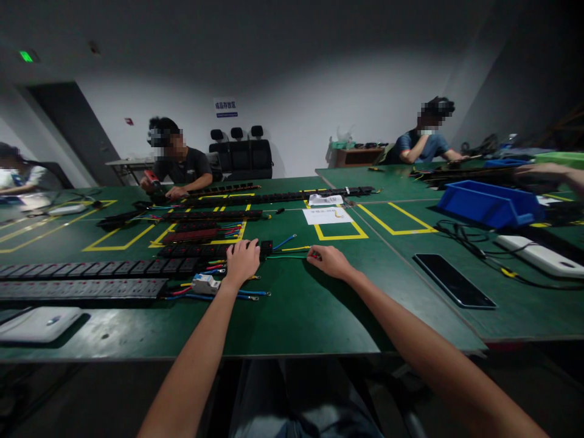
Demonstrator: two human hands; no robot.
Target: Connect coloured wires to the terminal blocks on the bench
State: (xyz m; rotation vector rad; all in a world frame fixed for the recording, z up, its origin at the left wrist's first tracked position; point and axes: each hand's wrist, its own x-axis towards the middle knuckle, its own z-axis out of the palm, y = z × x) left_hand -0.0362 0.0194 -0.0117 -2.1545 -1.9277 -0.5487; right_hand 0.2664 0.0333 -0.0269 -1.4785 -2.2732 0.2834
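My left hand (243, 263) lies over a black socket strip (219, 250) near its right end, fingers bent around it. Out of that end come a blue wire (285, 242), a yellow wire and a green wire (287, 257). To the right, my right hand (329, 261) is closed in a pinch on the ends of the yellow and green wires. A small red bit shows at its fingertips, too small to name. Below my left hand, a white breaker (205, 283) sits among wires with ring terminals, beside a grey socket strip (82, 291).
A phone (454, 281) and a white device (542, 255) with black cables lie at right, before a blue bin (493, 204). Another white device (41, 323) lies front left. Paper sheets (327, 215) and more strips lie farther back. Several people sit around the green table (310, 328).
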